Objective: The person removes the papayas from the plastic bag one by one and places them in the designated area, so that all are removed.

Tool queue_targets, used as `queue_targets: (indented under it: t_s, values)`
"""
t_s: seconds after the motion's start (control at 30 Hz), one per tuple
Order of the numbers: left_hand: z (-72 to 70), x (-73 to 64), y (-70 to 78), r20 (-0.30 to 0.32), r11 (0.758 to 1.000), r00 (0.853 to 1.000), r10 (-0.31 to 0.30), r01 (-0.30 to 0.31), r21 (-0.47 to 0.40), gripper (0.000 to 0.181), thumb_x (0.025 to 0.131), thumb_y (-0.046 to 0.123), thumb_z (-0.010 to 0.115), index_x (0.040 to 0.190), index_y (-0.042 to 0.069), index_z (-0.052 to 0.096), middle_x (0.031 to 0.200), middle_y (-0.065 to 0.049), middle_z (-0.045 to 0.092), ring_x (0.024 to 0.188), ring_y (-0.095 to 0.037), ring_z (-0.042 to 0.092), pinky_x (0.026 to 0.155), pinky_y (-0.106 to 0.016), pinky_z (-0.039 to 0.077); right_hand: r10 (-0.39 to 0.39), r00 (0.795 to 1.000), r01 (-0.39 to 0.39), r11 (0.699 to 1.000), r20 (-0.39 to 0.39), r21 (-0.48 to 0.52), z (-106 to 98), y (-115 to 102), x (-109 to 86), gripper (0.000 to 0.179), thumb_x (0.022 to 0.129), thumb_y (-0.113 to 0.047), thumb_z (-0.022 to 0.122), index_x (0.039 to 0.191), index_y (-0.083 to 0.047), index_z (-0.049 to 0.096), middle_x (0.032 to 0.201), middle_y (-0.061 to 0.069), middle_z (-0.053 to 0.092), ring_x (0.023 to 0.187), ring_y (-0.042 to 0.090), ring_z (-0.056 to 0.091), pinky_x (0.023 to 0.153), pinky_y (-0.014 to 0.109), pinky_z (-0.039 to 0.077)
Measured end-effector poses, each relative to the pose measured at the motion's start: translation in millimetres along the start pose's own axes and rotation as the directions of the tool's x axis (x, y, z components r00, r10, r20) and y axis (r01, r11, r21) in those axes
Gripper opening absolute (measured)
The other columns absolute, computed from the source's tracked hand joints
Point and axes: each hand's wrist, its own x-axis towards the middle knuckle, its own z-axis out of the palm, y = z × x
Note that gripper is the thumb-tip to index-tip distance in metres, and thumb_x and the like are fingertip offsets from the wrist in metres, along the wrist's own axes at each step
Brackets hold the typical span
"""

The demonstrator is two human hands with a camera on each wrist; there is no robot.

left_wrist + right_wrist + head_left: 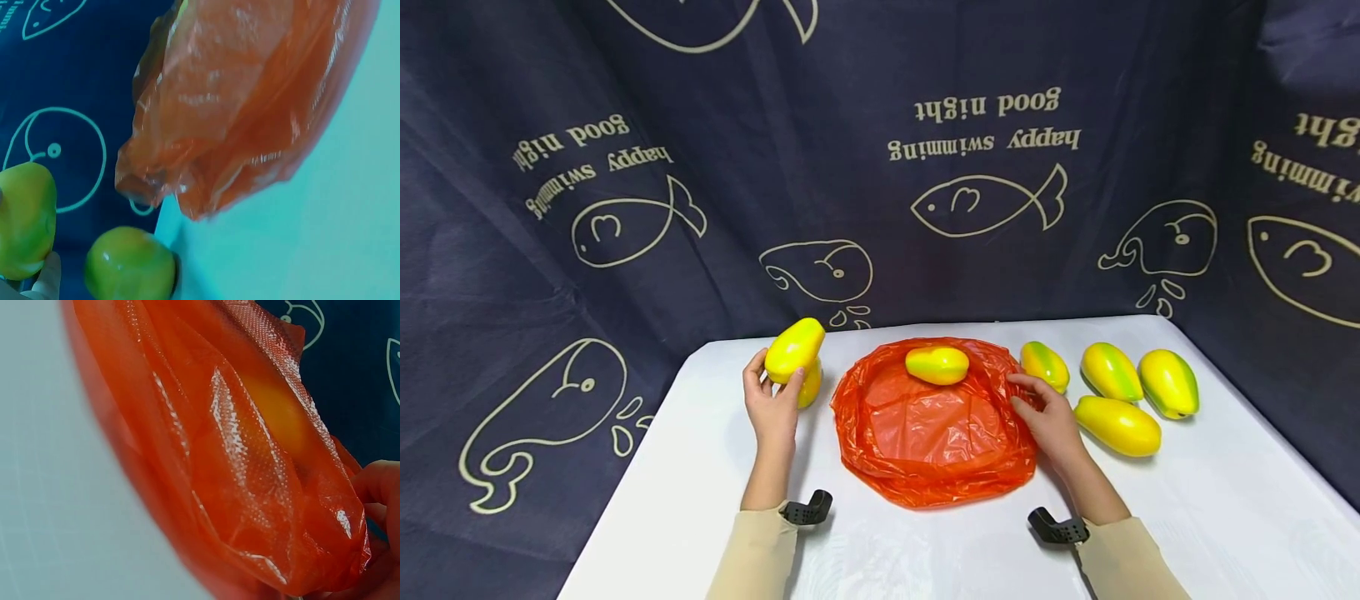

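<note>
A yellow-green papaya [793,348] is held up in my left hand [772,410], thumb on one side and fingers on the other. Just behind it, partly hidden, is a second papaya [811,387], seen in the left wrist view as a rounded fruit [130,265] beside the held one [25,222]. A red plastic bag [917,493] lies spread with its mouth facing up in the middle of the table. One papaya [937,365] rests inside near its far rim. My right hand [1054,423] pinches the bag's right rim; in the right wrist view, fingers [380,482] grip the film's edge.
Right of the bag are several more papayas: one [1047,367] close behind my right hand, others [1111,371] [1168,383] farther right, and one [1120,426] lying nearer. The white table [925,558] ends at a dark blue curtain [850,167] printed with fish and whales.
</note>
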Motion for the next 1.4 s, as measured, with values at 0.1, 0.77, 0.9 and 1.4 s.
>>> queue_targets:
  t_s: [0.1,0.77,0.9,1.4]
  values:
    - [-3.4,3.7,-2.7,-0.041,1.0,0.999,-0.005,0.005,-0.008,0.067,0.087,-0.001,0.071,0.145,0.014,0.042,0.145,-0.002,0.041,0.127,-0.018,0.049,0.115,-0.042,0.043,0.002,1.0,-0.002,1.0,-0.001,-0.003,0,1,0.1,0.041,0.101,-0.013,0.053,0.142,-0.013,0.053,0.149,0.016,0.046,0.134,0.033,0.043,0.113,0.053,0.044]
    - [-26.1,15.5,-22.0,-0.212,0.993,0.973,-0.095,0.108,0.054,0.068,0.089,0.004,0.07,0.147,0.016,0.036,0.153,-0.006,0.034,0.136,-0.025,0.043,0.112,-0.034,0.042,0.014,1.0,-0.014,1.0,-0.004,0.007,0,2,0.3,0.041,0.1,-0.011,0.053,0.142,-0.013,0.053,0.147,0.017,0.047,0.133,0.034,0.043,0.113,0.053,0.044]
    - [-30.7,16.4,-28.5,-0.247,0.99,0.964,-0.103,0.124,0.072,0.068,0.088,0.004,0.071,0.146,0.013,0.036,0.153,-0.008,0.033,0.136,-0.027,0.043,0.115,-0.038,0.038,0.017,1.0,-0.017,1.0,-0.007,0.007,0,3,1.1,0.041,0.1,-0.011,0.053,0.141,-0.013,0.053,0.147,0.017,0.047,0.133,0.034,0.043,0.113,0.052,0.043]
    - [-38.1,16.6,-40.2,-0.271,0.976,0.957,-0.105,0.152,0.156,0.066,0.09,0.002,0.068,0.147,0.008,0.034,0.156,-0.011,0.035,0.148,-0.025,0.032,0.126,-0.037,0.025,0.017,1.0,-0.017,1.0,-0.009,0.005,2,3,1.1,0.041,0.1,-0.011,0.053,0.141,-0.014,0.054,0.157,0.014,0.04,0.137,0.035,0.041,0.113,0.053,0.044]
